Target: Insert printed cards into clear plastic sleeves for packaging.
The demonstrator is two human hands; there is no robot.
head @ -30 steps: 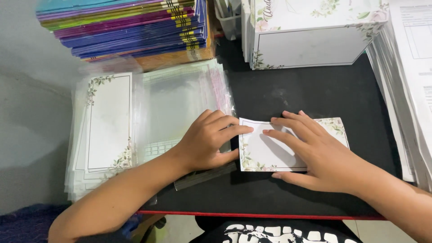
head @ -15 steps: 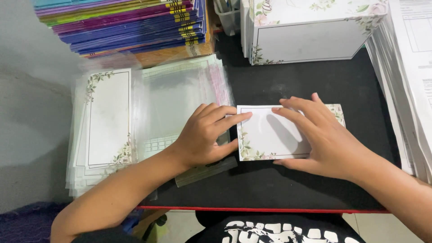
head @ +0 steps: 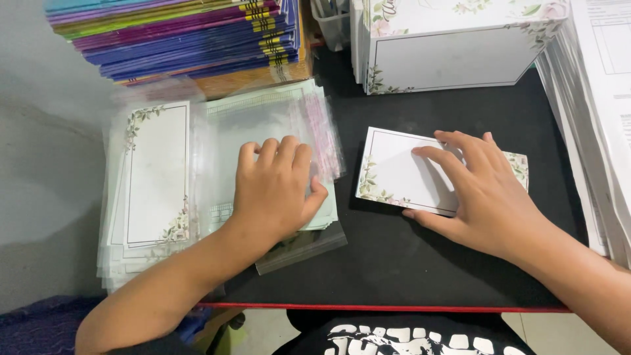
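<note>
Left hand (head: 276, 187) lies flat and open on the slippery clear sleeves (head: 263, 131), holding nothing. Right hand (head: 483, 194) presses flat on the flowered card (head: 394, 174) beside it. One hard push could make the sleeves slide off the desk (head: 394, 263).

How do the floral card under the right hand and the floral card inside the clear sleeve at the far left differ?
The card under the right hand lies bare on the black table, long side across; the sleeved card is wrapped, long side running away from the person, atop a pile. The left hand touches neither. Both are white with leafy corners.
</note>
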